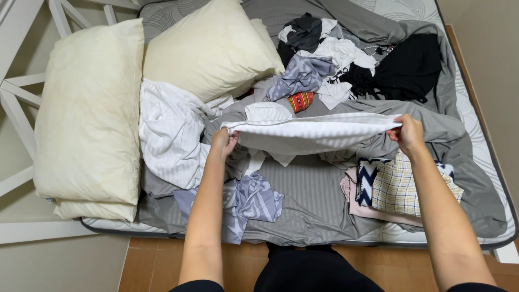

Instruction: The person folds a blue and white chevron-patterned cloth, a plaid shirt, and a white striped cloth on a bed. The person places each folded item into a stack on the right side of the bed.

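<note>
Both hands, left hand (223, 141) and right hand (408, 131), grip white cloth (308, 132) (stretched) over cluttered bed (319, 211).

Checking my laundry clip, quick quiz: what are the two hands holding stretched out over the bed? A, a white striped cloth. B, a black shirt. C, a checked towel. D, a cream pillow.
A: the left hand and right hand each pinch an end of the white striped cloth, stretched between them.
</note>
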